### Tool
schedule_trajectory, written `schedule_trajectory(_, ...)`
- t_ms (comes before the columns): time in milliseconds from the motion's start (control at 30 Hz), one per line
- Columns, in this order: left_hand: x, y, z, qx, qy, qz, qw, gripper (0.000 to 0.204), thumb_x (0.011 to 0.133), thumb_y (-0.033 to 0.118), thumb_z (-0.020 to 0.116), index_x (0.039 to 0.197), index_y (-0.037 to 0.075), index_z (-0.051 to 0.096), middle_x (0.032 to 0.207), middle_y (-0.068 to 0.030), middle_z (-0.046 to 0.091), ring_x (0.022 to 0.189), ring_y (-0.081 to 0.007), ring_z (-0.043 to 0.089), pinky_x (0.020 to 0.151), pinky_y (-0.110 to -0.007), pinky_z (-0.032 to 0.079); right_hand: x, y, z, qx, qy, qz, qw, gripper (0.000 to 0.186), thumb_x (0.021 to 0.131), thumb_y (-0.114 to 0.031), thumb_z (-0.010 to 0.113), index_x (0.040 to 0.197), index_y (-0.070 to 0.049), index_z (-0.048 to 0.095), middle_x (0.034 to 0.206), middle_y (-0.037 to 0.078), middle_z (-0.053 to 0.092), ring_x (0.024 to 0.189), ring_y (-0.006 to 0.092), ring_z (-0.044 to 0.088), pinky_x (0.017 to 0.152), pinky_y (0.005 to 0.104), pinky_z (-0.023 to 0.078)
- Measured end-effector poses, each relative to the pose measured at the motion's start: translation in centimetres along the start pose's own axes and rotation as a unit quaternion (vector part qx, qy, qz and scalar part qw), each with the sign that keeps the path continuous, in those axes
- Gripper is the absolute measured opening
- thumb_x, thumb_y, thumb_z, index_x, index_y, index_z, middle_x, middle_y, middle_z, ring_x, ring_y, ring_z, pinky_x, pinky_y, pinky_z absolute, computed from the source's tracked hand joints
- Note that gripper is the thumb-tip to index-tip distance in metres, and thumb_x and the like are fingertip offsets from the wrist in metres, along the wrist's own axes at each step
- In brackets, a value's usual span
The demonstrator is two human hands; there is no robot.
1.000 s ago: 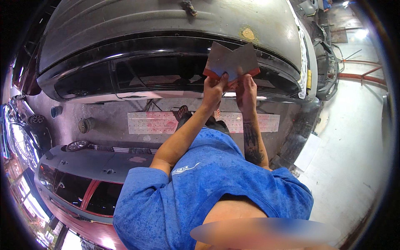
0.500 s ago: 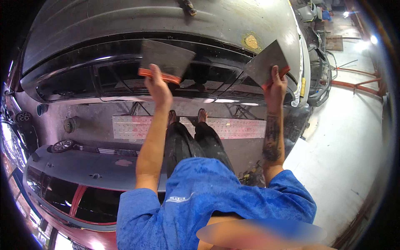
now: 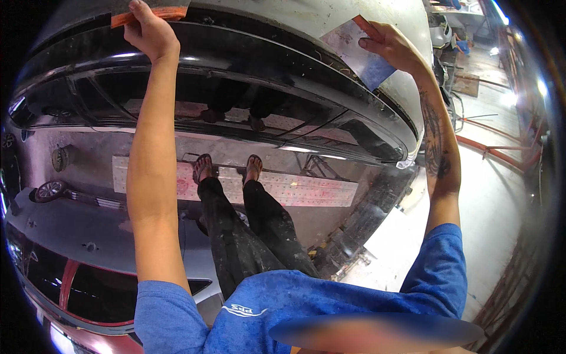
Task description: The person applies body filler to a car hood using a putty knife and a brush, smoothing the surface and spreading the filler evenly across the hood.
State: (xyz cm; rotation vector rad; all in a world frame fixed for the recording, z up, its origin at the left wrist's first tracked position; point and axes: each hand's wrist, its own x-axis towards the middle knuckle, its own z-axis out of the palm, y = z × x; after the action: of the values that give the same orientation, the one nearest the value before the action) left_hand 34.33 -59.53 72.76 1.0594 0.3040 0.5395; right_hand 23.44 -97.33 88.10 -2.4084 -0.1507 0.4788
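Note:
At the upper left, my left hand (image 3: 150, 32) grips a flat metal putty spreader (image 3: 122, 16) by its orange edge, the blade partly cropped by the top of the picture. My right hand (image 3: 398, 47) holds a second spreader (image 3: 354, 41) with an orange handle strip, its blade tilted down and left. Both arms reach out over the black side (image 3: 236, 85) of a vehicle with glossy dark windows, near its pale grey roof (image 3: 413, 20).
My feet in sandals (image 3: 254, 168) stand on a long pink-stained perforated plank (image 3: 318, 192). A grey car with red trim (image 3: 59, 224) is at the left behind me, near a bucket (image 3: 61, 158). Orange metal frames (image 3: 483, 147) and loose car parts (image 3: 439, 32) lie on the right.
My hands, close together a second ago, have moved apart and forward, each with its spreader. The left spreader went up and left, the right one right and up. More of my legs now shows.

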Motion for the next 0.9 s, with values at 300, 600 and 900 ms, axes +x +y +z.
schedule_trajectory(300, -0.5, -1.6, 0.7, 0.098, 0.066, 0.070, 0.990, 0.059, 0.094, 0.041, 0.063, 0.130, -0.005, 0.052, 0.134, -0.0193, 0.046, 0.122, -0.0286, 0.050, 0.102, -0.039, 0.041, 1.7, 3.3, -0.5, -0.072, -0.071, 0.069, 0.993, 0.052, 0.095, -0.012, 0.064, 0.141, 0.002, 0.045, 0.144, 0.004, 0.052, 0.123, 0.0076, 0.051, 0.104, 0.0237, 0.039)
schedule_trajectory(600, -0.4, -1.6, -0.2, 0.119, 0.021, 0.051, 0.991, 0.057, 0.097, 0.043, 0.059, 0.130, -0.004, 0.058, 0.137, -0.0198, 0.043, 0.123, -0.0269, 0.050, 0.101, -0.037, 0.042, 2.8, 3.9, -1.2, -0.042, -0.061, 0.031, 0.997, 0.049, 0.095, -0.011, 0.064, 0.139, 0.002, 0.046, 0.139, 0.007, 0.056, 0.121, 0.0105, 0.053, 0.102, 0.0268, 0.043)
schedule_trajectory(900, 0.1, -3.1, -0.5, 0.179, 0.052, 0.137, 0.973, 0.048, 0.097, 0.037, 0.063, 0.123, -0.004, 0.061, 0.127, -0.0148, 0.053, 0.115, -0.0222, 0.054, 0.097, -0.033, 0.043, 3.8, 3.0, -0.7, -0.104, -0.052, 0.025, 0.993, 0.045, 0.092, -0.016, 0.071, 0.132, -0.004, 0.055, 0.106, 0.005, 0.063, 0.098, 0.0093, 0.058, 0.086, 0.0269, 0.049)
